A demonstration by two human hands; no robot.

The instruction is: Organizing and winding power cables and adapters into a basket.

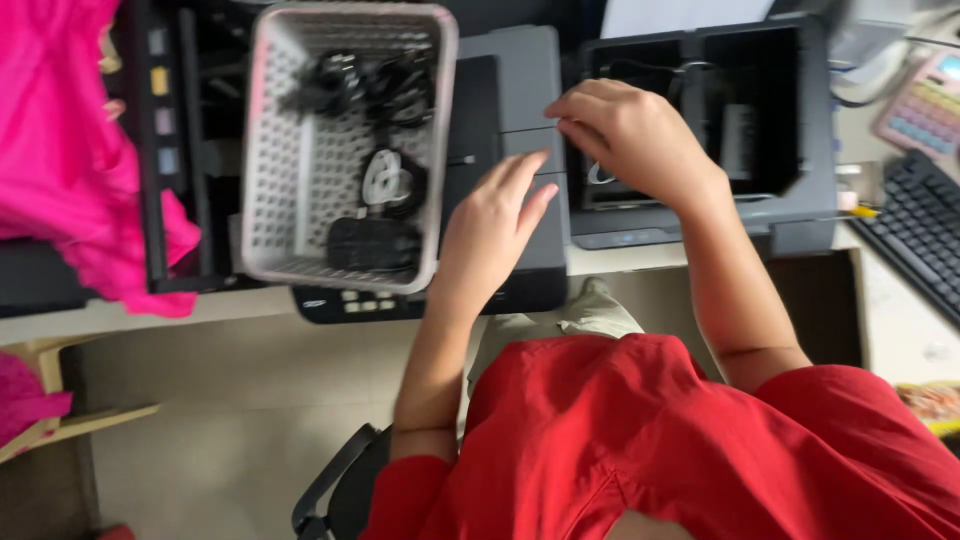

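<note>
On desk edge, dark grey plastic printer (525,110): left hand (492,222) flat on lid, fingers spread, gripping nothing; right hand (628,135) pinching panel edge. Risk: pale perforated plastic basket (265,150) alongside gets nudged, slides off.

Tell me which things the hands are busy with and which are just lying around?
Busy with:
- left hand, flat on the grey box-shaped printer
- right hand, fingers at the open dark grey printer

Lying around:
- white plastic mesh basket holding black cables
- black computer keyboard
- pastel-buttoned calculator
- bright pink cloth
</note>
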